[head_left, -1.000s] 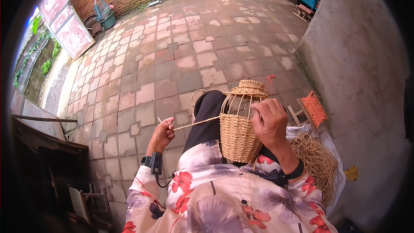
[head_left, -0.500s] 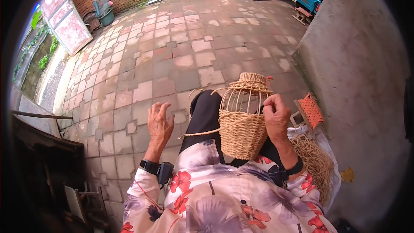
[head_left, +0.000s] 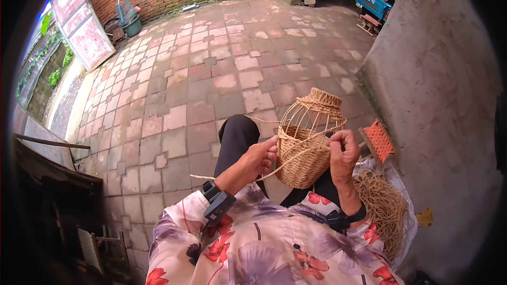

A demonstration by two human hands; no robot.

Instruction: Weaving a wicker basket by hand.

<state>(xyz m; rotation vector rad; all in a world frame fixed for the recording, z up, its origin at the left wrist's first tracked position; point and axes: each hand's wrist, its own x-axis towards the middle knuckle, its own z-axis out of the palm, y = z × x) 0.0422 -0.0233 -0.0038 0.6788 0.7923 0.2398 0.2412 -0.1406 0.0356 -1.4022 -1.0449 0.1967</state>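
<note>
A woven straw basket (head_left: 302, 166) rests at my lap, tilted right, with a tightly woven lower body. Bare upright ribs (head_left: 308, 119) rise from it to a narrow woven neck (head_left: 323, 100). At the body's upper left edge, my left hand (head_left: 256, 159) grips with the fingertips, the other fingers curled. On the right side my right hand (head_left: 344, 152) is closed in a pinch near a straw cord (head_left: 296, 157). That cord slants across the basket's front and trails out left below my left hand. Another strand sticks out left from the ribs.
Beside my right leg a white sack (head_left: 406, 200) holds loose straw cord (head_left: 376, 203). An orange woven seat (head_left: 377, 140) stands near the concrete wall (head_left: 438, 100). Paving tiles (head_left: 185, 89) cover the yard; dark wooden furniture (head_left: 58, 195) is at the left.
My left hand has moved right, from the air to the basket's side. The basket has shifted and tilted right; my right hand has moved slightly right and down.
</note>
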